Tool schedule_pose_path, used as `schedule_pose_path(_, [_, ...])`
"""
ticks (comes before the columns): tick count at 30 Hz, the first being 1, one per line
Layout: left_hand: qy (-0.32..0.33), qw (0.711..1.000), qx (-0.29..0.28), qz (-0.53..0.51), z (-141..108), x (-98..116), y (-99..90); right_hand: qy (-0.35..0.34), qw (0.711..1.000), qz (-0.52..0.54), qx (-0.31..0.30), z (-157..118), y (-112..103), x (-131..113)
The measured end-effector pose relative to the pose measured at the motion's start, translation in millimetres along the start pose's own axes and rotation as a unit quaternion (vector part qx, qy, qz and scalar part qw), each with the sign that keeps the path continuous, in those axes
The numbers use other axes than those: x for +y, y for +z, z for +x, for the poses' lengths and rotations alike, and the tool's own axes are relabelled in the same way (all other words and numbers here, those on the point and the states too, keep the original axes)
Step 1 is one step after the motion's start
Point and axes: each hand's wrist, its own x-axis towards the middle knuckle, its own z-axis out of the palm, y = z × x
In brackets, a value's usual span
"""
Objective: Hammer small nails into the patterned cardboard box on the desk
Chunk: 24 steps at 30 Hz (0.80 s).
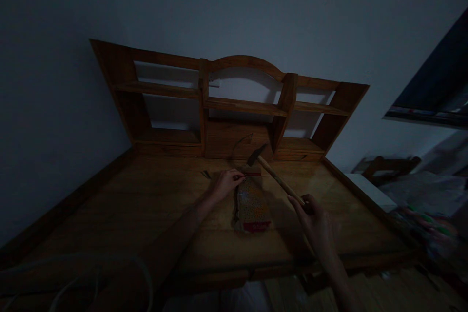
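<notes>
My right hand [312, 214] is wrapped round the wooden handle of a hammer [280, 180]. The hammer's dark head is raised above the desk, up and to the right of my left hand [230, 179]. The fingertips of my left hand are pinched together at the upper left corner of a flat packet [254, 202] with red ends and a yellowish speckled middle. Whatever those fingertips hold is too small and dark to make out. A few thin dark pieces [205, 174] lie on the wood to the left of this hand.
The wooden desk [146, 195] has a raised hutch [241, 106] of open shelves along its back. A wall socket [214, 83] shows through the hutch. To the right are a chair back [393, 165] and a plastic-covered pile [427, 195]. Pale loops of cord [146, 273] blur at lower left.
</notes>
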Motion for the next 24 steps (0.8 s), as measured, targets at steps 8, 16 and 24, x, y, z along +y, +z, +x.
schedule_pose_path(8, [-0.032,0.999,-0.009,-0.005,0.6,3.4,-1.1,-0.039,0.996,-0.072,-0.018,-14.4,5.2,-5.6])
schedule_pose_path(16, [-0.074,0.993,0.016,-0.087,7.7,-20.4,-14.8,0.013,1.000,0.013,0.025,-11.4,6.1,5.3])
schedule_pose_path(24, [-0.095,0.994,-0.015,0.052,7.7,-51.3,-32.0,0.089,0.995,0.009,0.031,-14.9,3.4,24.7])
